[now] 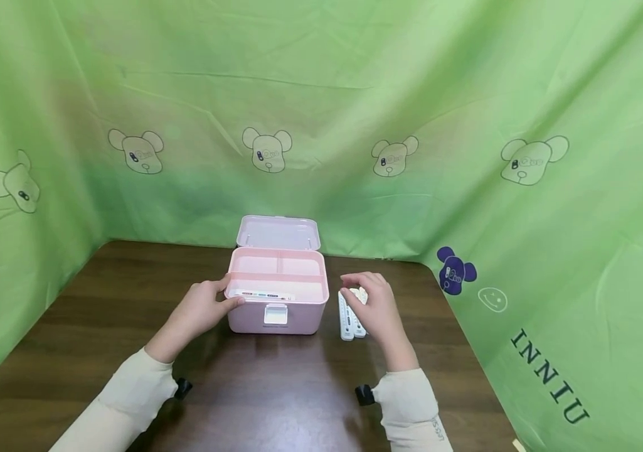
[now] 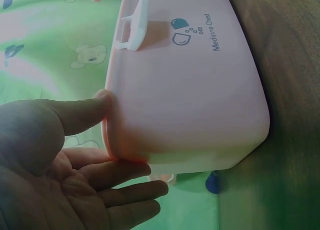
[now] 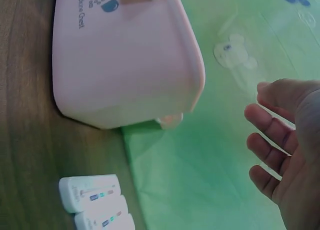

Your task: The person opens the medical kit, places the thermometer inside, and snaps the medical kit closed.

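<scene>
Gripping side, head view: the left hand held the box at its left front corner, thumb at the front, fingers at the side.
Box, head view: it stood on the tabletop, lid raised behind, one stick lying crosswise in the front compartment.
Empty side, head view: the right hand hung over the loose sticks, just right of the box.
Corner, left wrist view: thumb and forefinger touched the box; the remaining left fingers were extended.
Latch, left wrist view: the latch jutted out near "Medicine Chest".
Sticks, right wrist view: they lay side by side near the box; the right hand, half open, held nothing.
</scene>
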Demonstrator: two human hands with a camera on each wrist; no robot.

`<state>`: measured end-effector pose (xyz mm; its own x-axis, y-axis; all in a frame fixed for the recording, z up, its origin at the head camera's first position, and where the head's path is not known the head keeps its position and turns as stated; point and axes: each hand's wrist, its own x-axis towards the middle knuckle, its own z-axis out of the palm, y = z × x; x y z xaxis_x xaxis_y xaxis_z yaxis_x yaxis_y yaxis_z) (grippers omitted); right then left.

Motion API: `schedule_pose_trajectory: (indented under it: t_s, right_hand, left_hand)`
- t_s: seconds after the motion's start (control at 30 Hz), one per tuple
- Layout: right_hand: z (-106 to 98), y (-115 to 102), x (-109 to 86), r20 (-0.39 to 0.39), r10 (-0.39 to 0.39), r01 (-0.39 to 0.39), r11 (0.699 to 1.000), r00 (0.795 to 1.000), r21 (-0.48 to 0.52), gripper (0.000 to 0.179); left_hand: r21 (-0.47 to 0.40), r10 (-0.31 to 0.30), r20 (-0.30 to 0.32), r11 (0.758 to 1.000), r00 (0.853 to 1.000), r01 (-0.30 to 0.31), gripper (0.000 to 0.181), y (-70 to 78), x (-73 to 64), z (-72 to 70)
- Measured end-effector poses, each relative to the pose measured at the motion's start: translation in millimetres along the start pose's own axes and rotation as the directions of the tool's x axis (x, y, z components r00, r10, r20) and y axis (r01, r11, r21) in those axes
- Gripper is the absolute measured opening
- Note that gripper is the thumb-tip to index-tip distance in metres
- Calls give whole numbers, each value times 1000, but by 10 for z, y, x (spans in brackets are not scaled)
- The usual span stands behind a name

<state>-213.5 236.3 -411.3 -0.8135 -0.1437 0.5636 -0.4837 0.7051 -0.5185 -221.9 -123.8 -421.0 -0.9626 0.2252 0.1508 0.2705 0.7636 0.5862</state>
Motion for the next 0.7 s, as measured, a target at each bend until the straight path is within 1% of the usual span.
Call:
schedule_pose_trajectory:
  t_s: [0.17,0.27,0.33,0.43,0.5,0.6,0.7]
  right_hand:
    - [-51,94,-129,-42,-4,1,998,999,-57,24]
    - [-77,159,-200,-53,-4,-1,996,999,-94,25]
    - [-86,209,-253,-57,10,-16,994,998,-104,26]
    - [-94,283,-332,-55,62,-67,992,997,-109,27]
    - [-101,332,-381,-51,110,-115,988,993,-107,29]
    - [-107,408,-443,-39,183,-186,978,982,-96,31]
    - [-103,495,-496,-23,238,-239,967,971,-88,33]
  left_hand:
    - [12,-6,10,1000,1000,6,72,12,-7,6]
    - [32,-18,20,999,1000,17,73,19,-15,2]
    - [47,-23,23,999,999,22,73,17,-21,-5]
    - [63,-26,23,998,999,24,74,13,-29,-13]
    - [64,-22,20,998,1000,21,73,8,-29,-10]
    - [52,-9,14,999,1000,9,73,9,-25,-8]
    - [33,3,4,999,1000,-3,72,16,-16,-11]
